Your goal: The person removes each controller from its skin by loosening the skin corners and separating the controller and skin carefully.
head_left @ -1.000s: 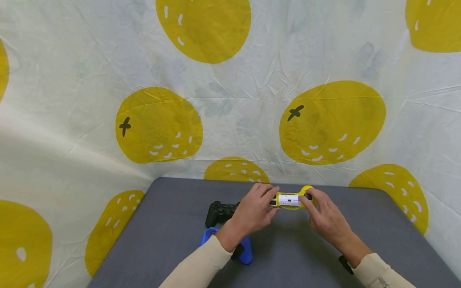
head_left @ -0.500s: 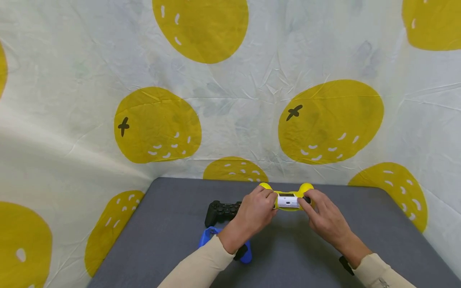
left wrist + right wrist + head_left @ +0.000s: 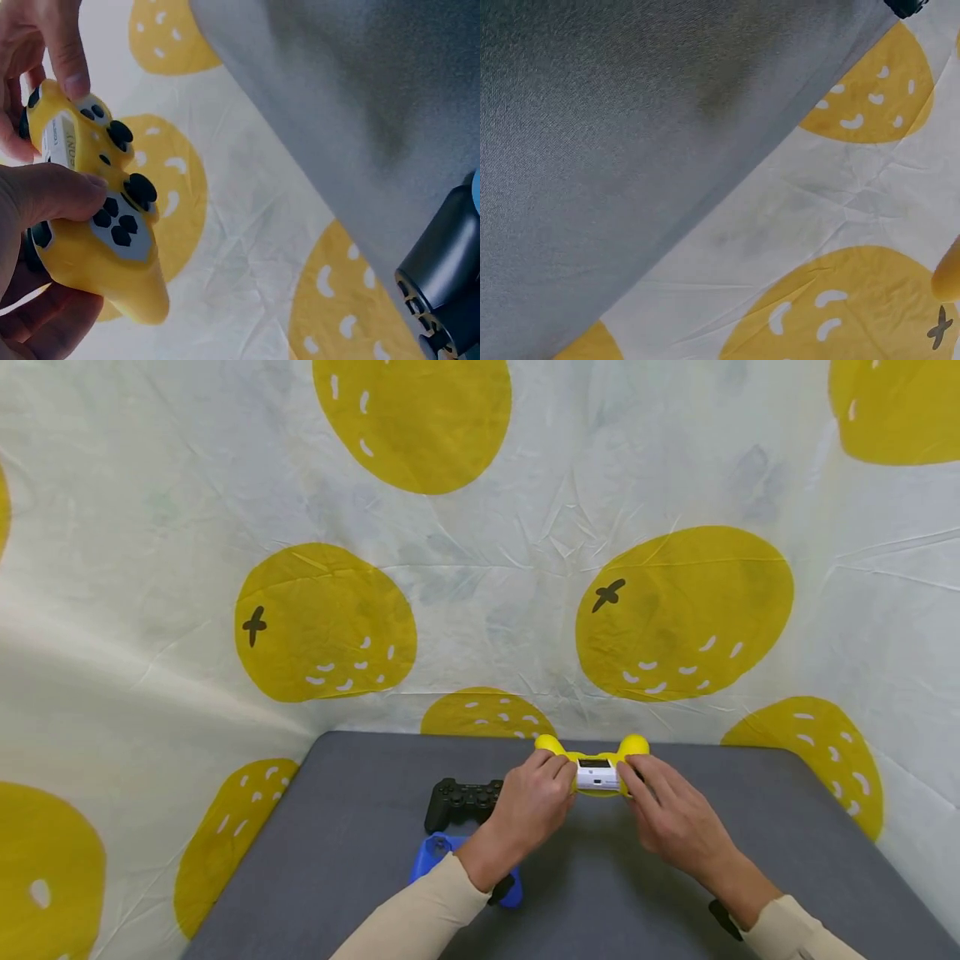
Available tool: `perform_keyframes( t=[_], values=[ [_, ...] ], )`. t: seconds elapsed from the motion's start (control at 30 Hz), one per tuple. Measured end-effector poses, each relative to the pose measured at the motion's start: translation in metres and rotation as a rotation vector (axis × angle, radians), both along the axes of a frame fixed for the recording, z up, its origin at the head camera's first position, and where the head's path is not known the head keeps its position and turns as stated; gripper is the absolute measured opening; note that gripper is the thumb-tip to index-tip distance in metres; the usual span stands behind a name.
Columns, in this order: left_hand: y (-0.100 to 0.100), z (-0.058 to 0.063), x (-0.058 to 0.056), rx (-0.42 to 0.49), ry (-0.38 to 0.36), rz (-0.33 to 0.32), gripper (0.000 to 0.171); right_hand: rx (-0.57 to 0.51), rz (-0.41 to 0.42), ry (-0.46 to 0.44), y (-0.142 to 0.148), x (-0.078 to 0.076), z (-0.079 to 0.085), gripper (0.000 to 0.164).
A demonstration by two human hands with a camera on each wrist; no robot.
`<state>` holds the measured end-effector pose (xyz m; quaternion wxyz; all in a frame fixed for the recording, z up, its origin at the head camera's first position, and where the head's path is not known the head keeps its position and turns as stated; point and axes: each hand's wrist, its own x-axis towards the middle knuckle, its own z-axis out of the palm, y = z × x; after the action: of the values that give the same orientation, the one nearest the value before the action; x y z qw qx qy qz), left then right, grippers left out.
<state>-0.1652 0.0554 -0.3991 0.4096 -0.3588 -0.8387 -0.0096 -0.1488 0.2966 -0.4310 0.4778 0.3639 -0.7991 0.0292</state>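
A white game controller (image 3: 597, 777) in a yellow cover (image 3: 633, 745) is held up above the table, between both hands. My left hand (image 3: 531, 793) grips its left end; in the left wrist view the thumb (image 3: 71, 191) lies across its face near the buttons, with fingers curled beneath. The right hand (image 3: 671, 806) pinches the other end, and its thumb (image 3: 69, 71) shows at the top of the left wrist view. Only a yellow handle tip (image 3: 949, 277) enters the right wrist view, where the right hand is out of frame.
A black game controller (image 3: 450, 802) rests on the grey table (image 3: 360, 860), left of the hands. Closer to me lies a blue controller-shaped item (image 3: 431, 856), partly covered by the left forearm. Behind the table hangs a white cloth (image 3: 495, 610) with yellow fruit prints.
The yellow-covered controller has tilted, so both handles now show above the hands. My right fingers have shifted slightly over its right end. The black controller and blue item stay in place.
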Motion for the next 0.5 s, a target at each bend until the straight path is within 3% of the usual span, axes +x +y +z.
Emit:
perform_keyframes(
  t=[0.23, 0.4, 0.5],
  values=[
    [0.002, -0.006, -0.002, 0.015, 0.055, -0.002, 0.025, 0.015, -0.062, -0.077, -0.002, 0.009, 0.005, 0.06],
    [0.004, -0.011, -0.004, 0.032, 0.092, -0.003, 0.021, -0.01, -0.05, -0.137, -0.004, 0.013, 0.009, 0.036],
    [0.006, -0.013, -0.005, 0.054, 0.117, -0.009, 0.017, -0.032, -0.05, -0.141, -0.005, 0.013, 0.011, 0.051]
  ],
)
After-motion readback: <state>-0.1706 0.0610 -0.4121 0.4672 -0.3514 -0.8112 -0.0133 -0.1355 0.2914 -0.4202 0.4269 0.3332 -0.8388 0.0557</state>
